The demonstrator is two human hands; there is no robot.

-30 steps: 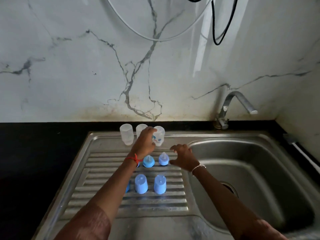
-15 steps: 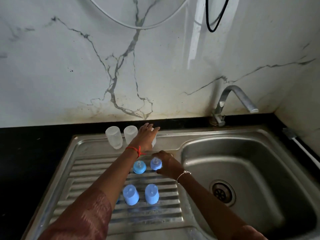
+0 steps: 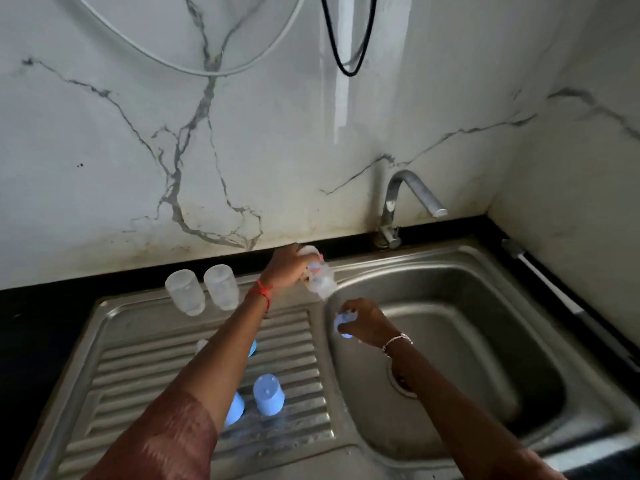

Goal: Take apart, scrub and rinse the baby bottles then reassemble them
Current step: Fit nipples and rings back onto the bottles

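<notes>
My left hand (image 3: 285,268) grips a clear bottle body (image 3: 320,278), lifted and tilted above the sink's back left rim. My right hand (image 3: 363,322) pinches a blue teat ring (image 3: 344,322) just below it, over the basin's left edge. Two more clear bottle bodies (image 3: 185,292) (image 3: 221,287) stand upside down at the back of the ribbed drainboard (image 3: 298,341). Two blue caps (image 3: 268,394) (image 3: 233,412) stand near the front of the drainboard, one partly behind my left forearm. Another blue teat ring (image 3: 252,348) peeks out from under that forearm.
The steel basin (image 3: 485,341) lies to the right, its drain partly behind my right arm. A tap (image 3: 408,199) stands at the back with its spout over the basin. Black counter surrounds the sink; a marble wall rises behind, with cables hanging.
My left hand lifted the third bottle body off the drainboard and tilted it toward the basin. My right hand picked up the right teat ring and carried it toward the basin.
</notes>
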